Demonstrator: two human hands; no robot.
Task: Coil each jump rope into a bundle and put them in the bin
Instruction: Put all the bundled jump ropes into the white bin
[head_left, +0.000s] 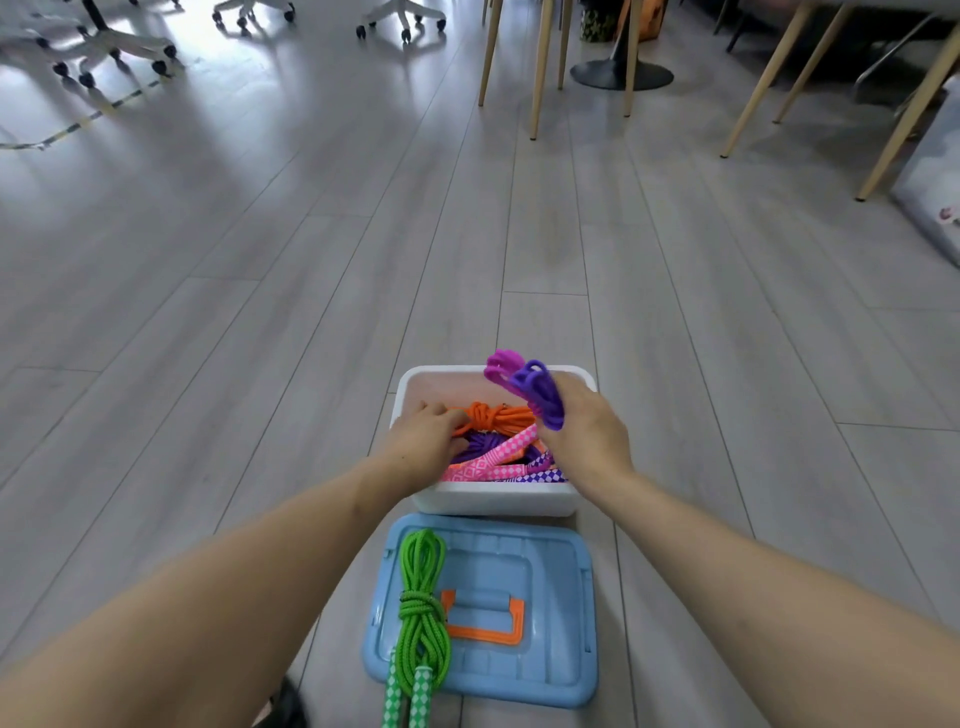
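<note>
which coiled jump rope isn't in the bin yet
The green jump rope: it lies coiled on the blue lid outside the white bin, unlike the orange rope inside.

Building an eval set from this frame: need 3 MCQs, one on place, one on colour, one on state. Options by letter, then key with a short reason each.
1. Where does the green rope bundle lie?
A. inside the white bin
B. on the blue lid
C. on a chair

2. What colour is the handle set in the blue lid?
A. orange
B. white
C. green

3. What is the right hand doing?
A. resting flat on the floor
B. gripping purple rope loops over the bin
C. lifting the blue lid

Key:
1 B: the green bundle lies along the lid's left side, its checked handles running off the near edge, outside the white bin.
2 A: the lid's handle is orange.
3 B: its fingers curl round the purple rope loops above the bin's far right corner; the left hand reaches into the bin at the orange rope bundle.
</note>
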